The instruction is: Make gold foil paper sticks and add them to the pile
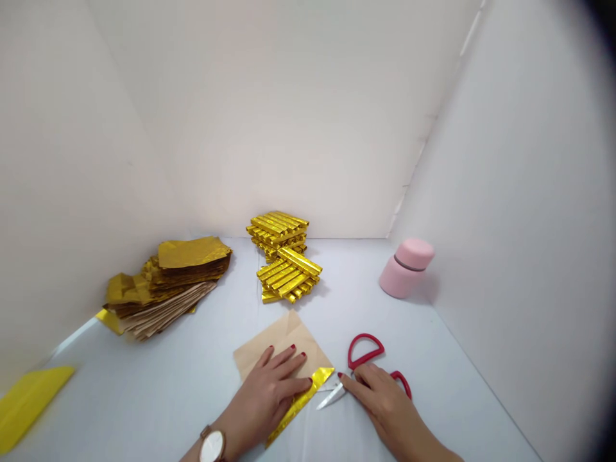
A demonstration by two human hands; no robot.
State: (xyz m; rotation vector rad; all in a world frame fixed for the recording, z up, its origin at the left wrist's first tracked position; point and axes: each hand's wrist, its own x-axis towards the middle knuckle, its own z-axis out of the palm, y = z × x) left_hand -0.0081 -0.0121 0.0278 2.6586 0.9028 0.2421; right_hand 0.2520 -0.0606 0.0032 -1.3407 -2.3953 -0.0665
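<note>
Left hand (264,396) pressed flat, grip apart, on a kraft-paper sheet (282,343) edged with gold foil (299,404) on the counter (144,398) — light, soft, best held by its edges; right hand (385,401), grip apart, rests over red-handled scissors (366,351).
</note>
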